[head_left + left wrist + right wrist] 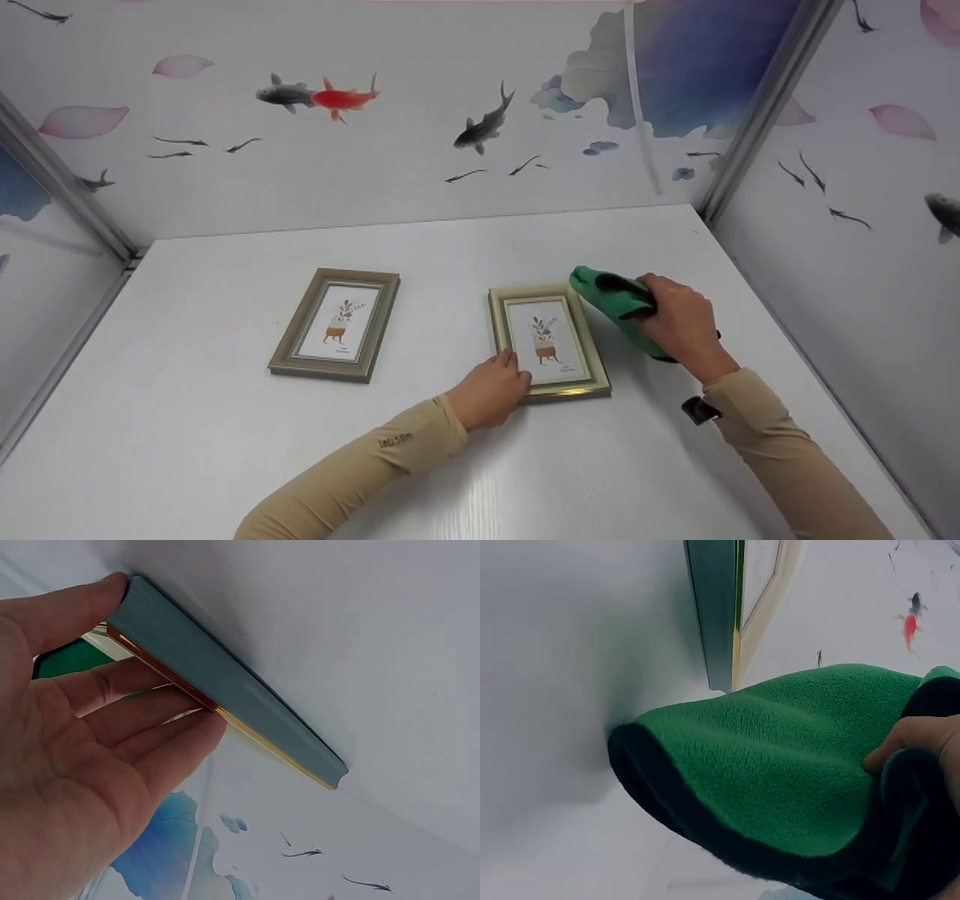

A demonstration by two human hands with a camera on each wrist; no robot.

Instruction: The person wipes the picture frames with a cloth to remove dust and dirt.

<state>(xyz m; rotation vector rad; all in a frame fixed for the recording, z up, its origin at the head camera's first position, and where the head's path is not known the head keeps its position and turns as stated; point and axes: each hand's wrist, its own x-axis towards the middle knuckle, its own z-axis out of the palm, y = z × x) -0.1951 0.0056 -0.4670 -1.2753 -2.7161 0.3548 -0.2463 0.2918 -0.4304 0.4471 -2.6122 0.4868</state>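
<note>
A gold picture frame (597, 355) lies flat, with a print of a potted plant on legs inside it. My left hand (491, 390) holds its lower left corner. In the left wrist view the thumb (75, 615) is against the frame's outer side and the other fingers reach over its front edge (225, 694). My right hand (681, 319) grips a folded green cloth (611, 296) with dark edging at the frame's upper right corner. The right wrist view has the cloth (772, 757) hanging from the fingers near a frame corner; whether they touch is unclear.
A second, brownish-grey picture frame (382, 322) with a similar print lies to the left on the white table (187, 315). Panels painted with fish and petals (420, 45) stand behind and at both sides. A dark watch-like object (701, 410) is at the right wrist.
</note>
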